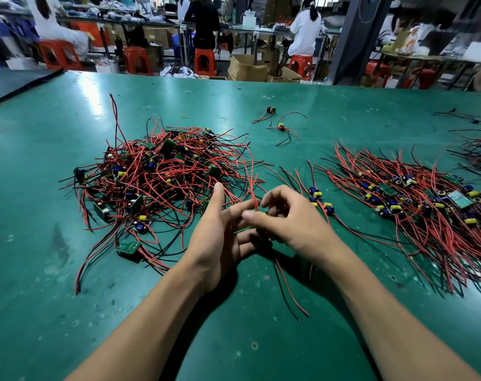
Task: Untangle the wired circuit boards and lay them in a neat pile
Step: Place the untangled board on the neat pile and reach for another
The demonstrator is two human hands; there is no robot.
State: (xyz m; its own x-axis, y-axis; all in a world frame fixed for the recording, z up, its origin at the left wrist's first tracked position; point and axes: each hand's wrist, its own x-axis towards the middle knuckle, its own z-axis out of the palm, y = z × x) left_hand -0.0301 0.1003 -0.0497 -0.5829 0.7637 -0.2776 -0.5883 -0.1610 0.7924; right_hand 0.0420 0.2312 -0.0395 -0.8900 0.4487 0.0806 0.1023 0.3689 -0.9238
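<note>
**One board being freed, between heap and pile**

The tangled heap (162, 182) of red and black leads and small green boards lies on the green table (68, 312), and much of it is not yet sorted. Just right of the heap's near edge, the left hand (220, 237) is spread, thumb up and fingers straight, touching the leads. Next right, the right hand (286, 218) is curled, pinching one wired board (284, 284). The board itself is mostly hidden; its leads trail toward the person, and one red lead rises back toward the heap.

The step looks like straightening this one board's leads. The next move probably calls for drawing that red lead clear of the heap, then carrying the board right.

Further right of the heap lies a short row (320, 199) of boards, then the neat pile (415, 204), leads combed one way. Behind and right of the heap, two stray boards (280, 125) wait. Loops reaching out from the heap could snag.
</note>
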